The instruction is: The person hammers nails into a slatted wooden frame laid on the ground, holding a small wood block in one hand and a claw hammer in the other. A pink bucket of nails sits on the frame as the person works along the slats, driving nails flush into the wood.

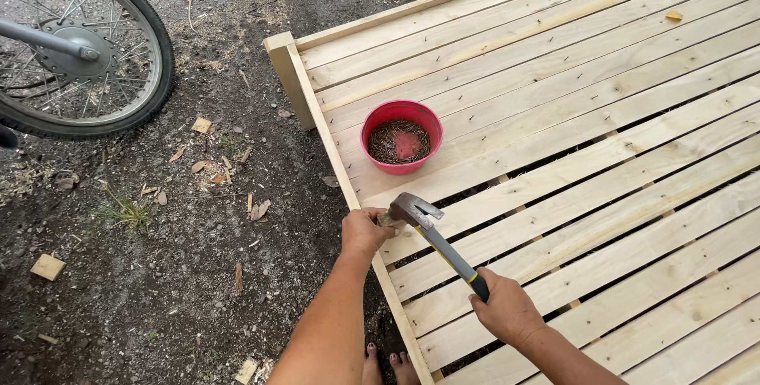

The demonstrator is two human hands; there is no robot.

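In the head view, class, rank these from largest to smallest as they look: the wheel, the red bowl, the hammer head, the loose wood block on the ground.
1. Wheel, though cut off by the frame.
2. Red bowl.
3. Hammer head.
4. Wood block, close to the hammer head in size, so that pair is unsure.

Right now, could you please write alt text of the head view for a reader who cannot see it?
A right hand holds a claw hammer with its head at the edge of a slatted wooden frame, where the left hand pinches something small. A red bowl of nails sits on the slats, and a spoked wheel stands on the dirt.
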